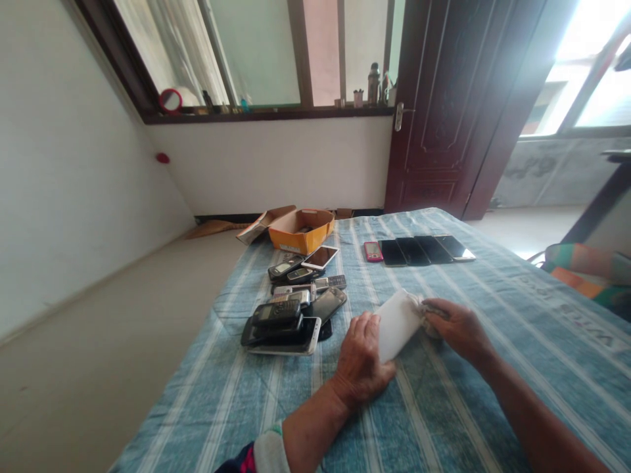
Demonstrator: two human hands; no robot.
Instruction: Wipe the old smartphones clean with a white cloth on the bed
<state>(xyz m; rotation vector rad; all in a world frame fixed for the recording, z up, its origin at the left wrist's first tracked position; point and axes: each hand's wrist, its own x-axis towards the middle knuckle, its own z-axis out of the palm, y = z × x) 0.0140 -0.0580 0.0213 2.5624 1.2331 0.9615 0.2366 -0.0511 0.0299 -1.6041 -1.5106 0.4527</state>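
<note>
A flat white rectangular device [400, 325], like a large phone or small tablet, is held tilted above the striped blue cloth. Closed round its left edge is my left hand [362, 358]. My right hand [456, 328] pinches a crumpled pale cloth [432, 322] against the device's right end. Left of my hands lies a pile of old phones, among them a black keypad phone [276, 313] on top of a white-edged smartphone [309, 336]. A white phone [320, 257] lies at the back of the pile.
An open orange box [302, 242] stands behind the pile. Further right, a small pink phone [373, 251] lies beside a row of several dark smartphones [414, 251]. Everything rests on a table with a striped blue cover [221, 387]. A dark red door [444, 98] is behind.
</note>
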